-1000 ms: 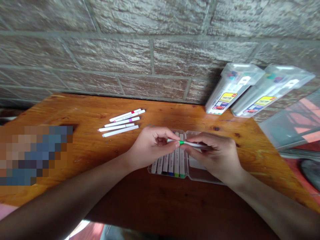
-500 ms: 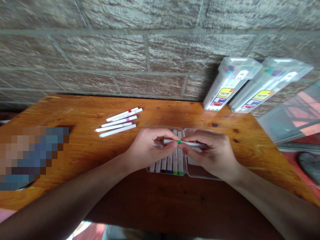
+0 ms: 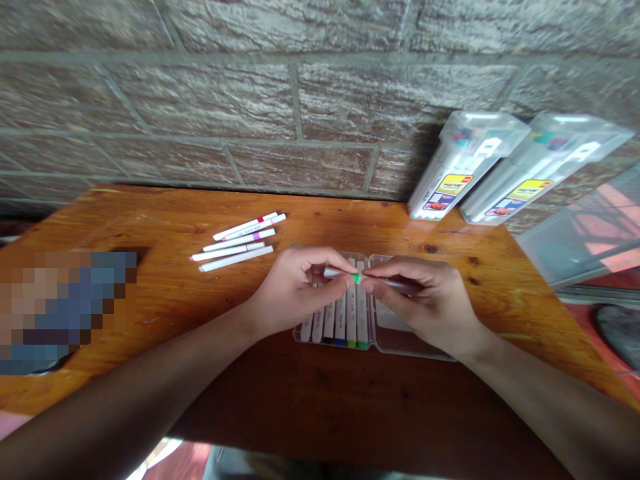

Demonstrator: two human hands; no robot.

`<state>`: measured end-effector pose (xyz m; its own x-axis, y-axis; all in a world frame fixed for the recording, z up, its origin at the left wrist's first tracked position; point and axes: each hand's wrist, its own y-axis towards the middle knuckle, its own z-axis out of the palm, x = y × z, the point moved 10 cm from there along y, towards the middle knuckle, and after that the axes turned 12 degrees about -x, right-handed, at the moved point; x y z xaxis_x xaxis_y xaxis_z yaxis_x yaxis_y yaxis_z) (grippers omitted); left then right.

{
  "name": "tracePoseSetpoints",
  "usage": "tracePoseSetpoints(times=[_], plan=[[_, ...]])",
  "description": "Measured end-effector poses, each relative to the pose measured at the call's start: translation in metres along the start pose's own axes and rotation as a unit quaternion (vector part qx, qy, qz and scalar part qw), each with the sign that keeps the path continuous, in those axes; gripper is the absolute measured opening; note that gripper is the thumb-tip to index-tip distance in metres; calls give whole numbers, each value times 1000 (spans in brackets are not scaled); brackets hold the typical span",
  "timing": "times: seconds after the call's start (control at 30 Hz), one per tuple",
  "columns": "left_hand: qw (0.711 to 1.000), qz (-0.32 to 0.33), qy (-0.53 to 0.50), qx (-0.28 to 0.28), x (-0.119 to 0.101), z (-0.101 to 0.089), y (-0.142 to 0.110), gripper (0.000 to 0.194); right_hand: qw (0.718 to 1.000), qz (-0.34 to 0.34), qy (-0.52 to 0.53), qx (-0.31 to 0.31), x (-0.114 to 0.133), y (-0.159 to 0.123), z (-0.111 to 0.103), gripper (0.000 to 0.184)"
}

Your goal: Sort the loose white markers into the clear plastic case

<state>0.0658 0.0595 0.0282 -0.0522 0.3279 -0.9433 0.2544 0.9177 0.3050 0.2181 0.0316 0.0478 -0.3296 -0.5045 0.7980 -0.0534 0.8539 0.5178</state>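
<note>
Both hands hold one white marker with a green band level above an open clear plastic marker case. My left hand pinches the marker's left end. My right hand is closed round its right part. Only a sliver of green shows between the fingers. Several white markers with coloured ends lie side by side in the case's left half, under the hands.
Several loose white markers lie on the wooden table to the left. Two closed clear marker boxes lean against the brick wall at the back right. A blurred patch covers the table's left edge.
My hands have drawn closer together along the marker, and less of the green band shows between the fingers than a second ago. The loose markers and boxes have not moved.
</note>
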Motion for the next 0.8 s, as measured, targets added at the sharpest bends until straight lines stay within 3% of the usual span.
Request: tracePoseSetpoints(times=[0.33,0.8], plan=[[990,-81,-109,-33,11,-8,7,13,997,36,60,-45,-7,5,-8,15],[967,-117,-217,-71,28,-17,11,13,981,126,140,-51,-13,9,-9,27]])
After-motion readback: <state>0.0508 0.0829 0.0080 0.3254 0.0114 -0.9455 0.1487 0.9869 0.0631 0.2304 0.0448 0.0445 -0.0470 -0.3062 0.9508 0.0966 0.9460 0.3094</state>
